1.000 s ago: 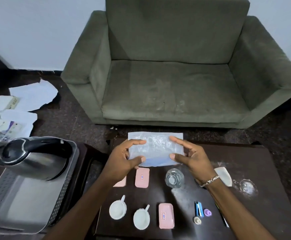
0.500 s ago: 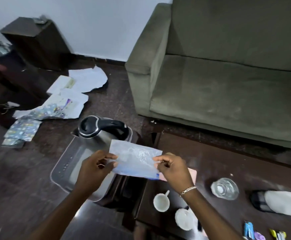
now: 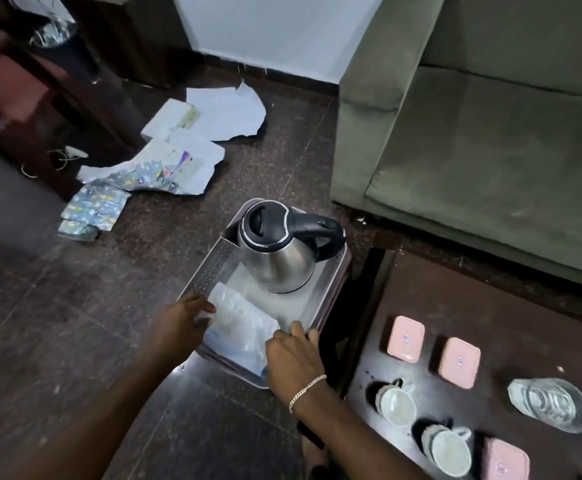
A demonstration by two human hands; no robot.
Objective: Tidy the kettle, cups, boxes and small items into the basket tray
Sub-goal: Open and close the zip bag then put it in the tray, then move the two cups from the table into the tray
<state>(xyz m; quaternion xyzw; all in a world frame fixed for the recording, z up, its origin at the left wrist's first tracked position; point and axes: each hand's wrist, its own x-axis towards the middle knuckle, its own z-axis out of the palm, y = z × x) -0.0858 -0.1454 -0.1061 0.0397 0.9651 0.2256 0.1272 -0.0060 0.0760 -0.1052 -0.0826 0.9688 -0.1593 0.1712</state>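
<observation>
A steel kettle (image 3: 279, 251) with a black lid and handle stands at the far end of the grey basket tray (image 3: 213, 261). A clear plastic packet (image 3: 241, 323) lies flat on the tray's near half. My left hand (image 3: 178, 323) grips its left edge and my right hand (image 3: 293, 355) holds its right corner, both low inside the tray. On the dark table to the right sit three pink boxes (image 3: 405, 339), (image 3: 459, 362), (image 3: 506, 460), two white cups (image 3: 397, 405), (image 3: 450, 452) and an overturned glass (image 3: 549, 405).
The tray rests on a low dark stand beside the table (image 3: 490, 313). A green sofa (image 3: 473, 140) fills the upper right. Loose papers (image 3: 192, 147) and foil packets (image 3: 92, 206) lie on the dark floor at left, near a dark wooden cabinet (image 3: 40, 98).
Both hands carried the plastic packet left from above the table and lowered it into the tray in front of the kettle. My view swung left and down with them.
</observation>
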